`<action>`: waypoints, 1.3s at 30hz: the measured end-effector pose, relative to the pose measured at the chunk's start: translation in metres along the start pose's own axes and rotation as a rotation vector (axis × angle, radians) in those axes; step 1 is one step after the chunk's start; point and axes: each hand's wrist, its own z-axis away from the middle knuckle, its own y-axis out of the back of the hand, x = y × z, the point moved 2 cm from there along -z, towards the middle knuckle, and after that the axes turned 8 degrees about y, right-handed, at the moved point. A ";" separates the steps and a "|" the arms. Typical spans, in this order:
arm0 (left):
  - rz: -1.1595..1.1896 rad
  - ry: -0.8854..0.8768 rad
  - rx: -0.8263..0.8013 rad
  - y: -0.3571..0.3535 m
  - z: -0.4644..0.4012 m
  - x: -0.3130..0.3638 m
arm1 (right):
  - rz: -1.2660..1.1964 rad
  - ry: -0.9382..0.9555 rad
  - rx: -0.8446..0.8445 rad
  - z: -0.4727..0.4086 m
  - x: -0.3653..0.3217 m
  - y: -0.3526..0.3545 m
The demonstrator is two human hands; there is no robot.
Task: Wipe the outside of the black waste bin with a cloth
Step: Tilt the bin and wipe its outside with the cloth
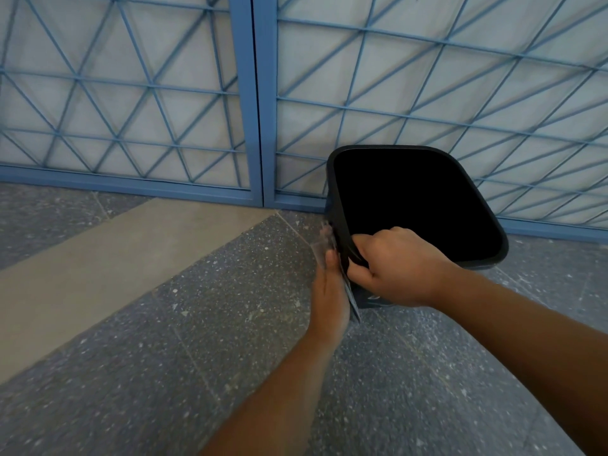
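Nearest, the left hand (329, 291) presses a cloth (324, 246) flat-fingered against the black waste bin (335, 222)'s left wall while the right hand (399, 268) grips its near rim; wiping looks underway, other sides probably left. Open floor (197, 324) lies left; the blue grille (260, 103) crowds the far side

Passage behind the black waste bin (460, 258) is blocked by the blue metal grille (263, 126) just beyond it, while bare speckled floor (164, 340) is left open on its left and near sides.
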 end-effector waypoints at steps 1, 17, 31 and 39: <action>-0.005 0.056 0.034 0.002 0.000 -0.004 | -0.003 -0.002 0.000 0.000 0.000 0.000; -0.081 0.258 0.250 0.062 -0.022 0.043 | -0.243 -0.117 -0.150 0.016 0.011 0.020; -0.090 0.024 0.274 0.038 0.020 0.082 | 0.262 -0.018 -0.061 0.066 0.021 0.019; -0.183 -0.014 0.345 0.062 0.020 0.079 | 0.149 -0.200 0.012 0.012 -0.012 0.022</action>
